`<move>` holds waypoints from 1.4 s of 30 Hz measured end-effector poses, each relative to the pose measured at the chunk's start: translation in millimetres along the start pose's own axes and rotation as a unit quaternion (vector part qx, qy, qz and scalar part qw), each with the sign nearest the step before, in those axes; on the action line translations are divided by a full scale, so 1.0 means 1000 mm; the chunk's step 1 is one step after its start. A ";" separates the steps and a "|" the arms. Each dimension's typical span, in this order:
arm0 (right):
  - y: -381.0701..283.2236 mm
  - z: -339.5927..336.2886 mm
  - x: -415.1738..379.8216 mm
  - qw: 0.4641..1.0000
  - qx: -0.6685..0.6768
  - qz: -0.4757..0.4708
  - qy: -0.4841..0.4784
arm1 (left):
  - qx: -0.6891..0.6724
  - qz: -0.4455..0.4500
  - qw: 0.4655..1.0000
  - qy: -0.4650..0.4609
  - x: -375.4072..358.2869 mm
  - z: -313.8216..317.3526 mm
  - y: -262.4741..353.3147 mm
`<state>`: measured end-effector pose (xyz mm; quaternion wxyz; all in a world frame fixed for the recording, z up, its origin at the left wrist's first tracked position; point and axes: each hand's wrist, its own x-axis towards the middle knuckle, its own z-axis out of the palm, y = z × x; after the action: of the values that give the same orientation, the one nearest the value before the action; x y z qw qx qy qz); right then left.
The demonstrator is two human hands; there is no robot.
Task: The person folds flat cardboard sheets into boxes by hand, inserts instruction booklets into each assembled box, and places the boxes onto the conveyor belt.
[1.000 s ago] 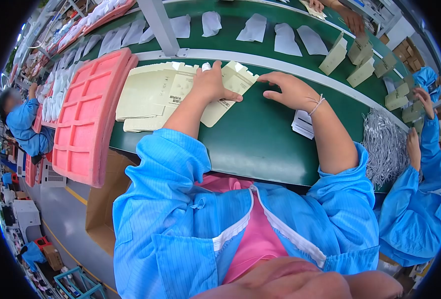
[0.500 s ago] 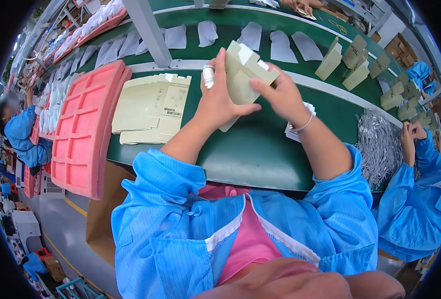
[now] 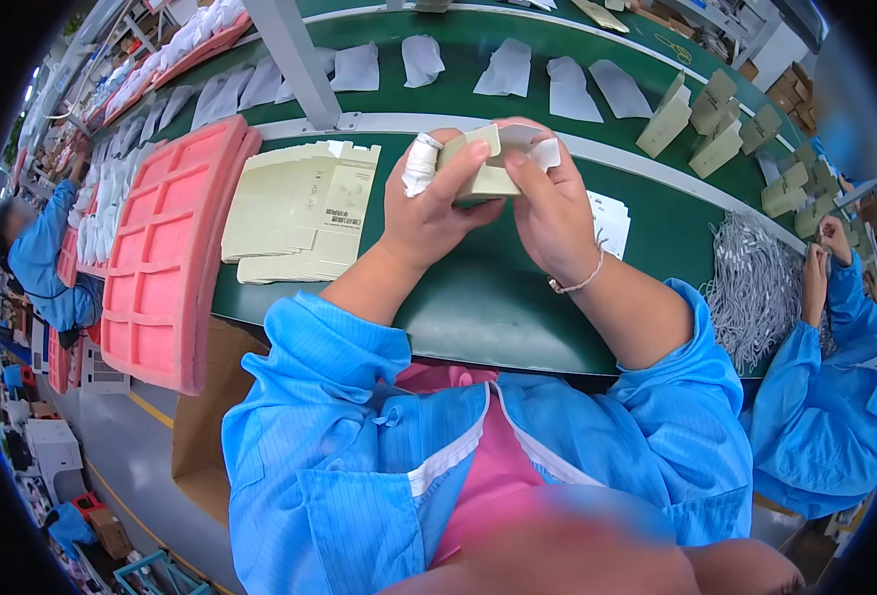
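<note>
Between my two hands is a pale cream carton [image 3: 493, 182], squared out into a box with its end flaps standing up toward me. My left hand [image 3: 426, 203] grips its left side, the thumb on the near edge; white tape wraps one finger. On the right side, my right hand [image 3: 549, 203] holds the carton with its thumb at the flaps. Flat cream cartons [image 3: 290, 203] lie fanned in a stack to the left of my left hand. Beside my right wrist lie white printed cards [image 3: 609, 223], partly hidden by the hand.
Pink foam trays [image 3: 175, 258] lean at the table's left. White pouches [image 3: 423, 61] line the green conveyor beyond a metal rail, with upright cartons [image 3: 666, 119] on its right. A heap of grey cables [image 3: 753, 288] lies near a co-worker in blue [image 3: 825, 397]. A metal post [image 3: 294, 59] rises ahead.
The carton has gone from flattened and tilted to an opened box shape, turned with its flaps toward me. Both hands have shifted their grip around it. The pouches on the conveyor have moved slightly right.
</note>
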<state>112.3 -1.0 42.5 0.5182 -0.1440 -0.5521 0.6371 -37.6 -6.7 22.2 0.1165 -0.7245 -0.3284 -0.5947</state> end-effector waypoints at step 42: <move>-0.046 -0.105 -0.098 0.696 -0.701 0.085 -0.130 | -0.567 -0.550 0.611 -0.050 0.003 -0.004 0.000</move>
<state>255.9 -29.9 7.2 0.1336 -0.4280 -0.8858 0.1193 -40.3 -7.7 26.2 -0.6831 -0.3577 -0.2680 -0.5776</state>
